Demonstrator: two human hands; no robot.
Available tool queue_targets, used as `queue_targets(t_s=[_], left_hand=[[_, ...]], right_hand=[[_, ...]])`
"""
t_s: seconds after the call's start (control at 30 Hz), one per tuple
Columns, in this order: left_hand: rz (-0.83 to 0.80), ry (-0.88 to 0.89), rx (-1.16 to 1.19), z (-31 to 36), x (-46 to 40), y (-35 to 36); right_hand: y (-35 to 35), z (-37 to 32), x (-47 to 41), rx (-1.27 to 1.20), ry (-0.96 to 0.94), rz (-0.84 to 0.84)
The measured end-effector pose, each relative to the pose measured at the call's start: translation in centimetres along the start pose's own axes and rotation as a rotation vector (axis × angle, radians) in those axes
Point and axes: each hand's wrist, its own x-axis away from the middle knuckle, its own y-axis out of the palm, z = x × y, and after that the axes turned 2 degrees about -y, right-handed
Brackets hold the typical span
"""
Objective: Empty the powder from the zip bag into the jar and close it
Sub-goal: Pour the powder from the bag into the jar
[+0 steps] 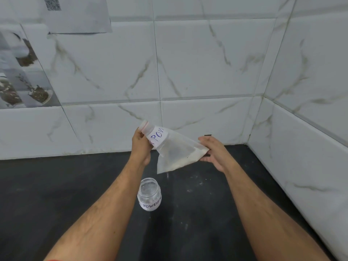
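Holding the clear plastic zip bag (173, 153) in mid-air above the dark tabletop (56, 185), both hands on it. Bag is tilted: red-striped zip end up at the left, bottom edge lower and to the right. White paper label on it with blue handwriting, partly readable "POW". Pale powder (190, 159) sits as a thin band along the bag's lower edge, near the right corner.

Left hand (141, 146) grip: fingers curled round the zip end, pinching it just below the red stripe. Right hand (214, 151) grip: fingers and thumb pinching the bag's bottom right corner.

Small clear plastic jar (149, 194) stands upright on the tabletop just below the bag, between the two forearms, not touching the bag. Mouth uncovered, white label reading "POWDER" on its side. Cannot tell whether any powder is inside.

Faint pale specks on the tabletop right of the jar. White marble-pattern tiled wall (207, 63) behind and to the right; printed paper sheet (79, 14) stuck on the wall upper left
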Motion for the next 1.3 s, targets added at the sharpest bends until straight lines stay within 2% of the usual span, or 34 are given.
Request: queue_targets(t_s=[0.13, 0.23, 0.4, 0.53, 0.63, 0.73, 0.83, 0.9, 1.03, 1.1, 1.2, 1.3], left_hand=[[-0.004, -0.051, 0.107, 0.0, 0.0, 0.4], [0.001, -0.086, 0.086, -0.1, -0.2, 0.4], [0.0, -0.011, 0.034, 0.3, 0.4, -0.4], [-0.015, 0.062, -0.187, 0.3, 1.3, -2.5], [-0.023, 0.065, -0.309, -0.2, 1.8, -3.9], [-0.058, 0.088, -0.351, -0.8, 1.9, -4.5], [-0.075, 0.09, -0.328, -1.1, 2.2, -4.5], [-0.079, 0.091, -0.305, -1.2, 2.3, -4.4], [-0.061, 0.103, -0.288, -1.5, 2.1, -4.6], [-0.049, 0.103, -0.312, -1.7, 1.8, -4.8], [-0.033, 0.106, -0.331, -2.1, 1.6, -4.8], [-0.016, 0.121, -0.321, -2.3, 1.7, -4.6]], right_hand=[[0.7, 0.1, 0.3, 0.397, -0.023, -0.111], [1.6, 0.5, 0.6, 0.517, -0.058, -0.042], [1.2, 1.0, 0.5, 0.472, -0.05, 0.101], [0.2, -0.8, 0.3, 0.215, -0.082, 0.187], [0.5, -2.3, 0.3, 0.306, -0.165, 0.148], [0.6, -3.0, -0.2, 0.313, -0.223, 0.208], [0.8, -2.9, -0.3, 0.36, -0.227, 0.169], [0.7, -2.9, -0.4, 0.316, -0.24, 0.216], [0.5, -3.0, -0.2, 0.286, -0.148, 0.103], [0.2, -3.2, -0.3, 0.283, -0.16, 0.155], [0.4, -3.1, -0.2, 0.48, -0.141, 0.08], [0.5, -3.0, -0.4, 0.543, -0.195, 0.169]])
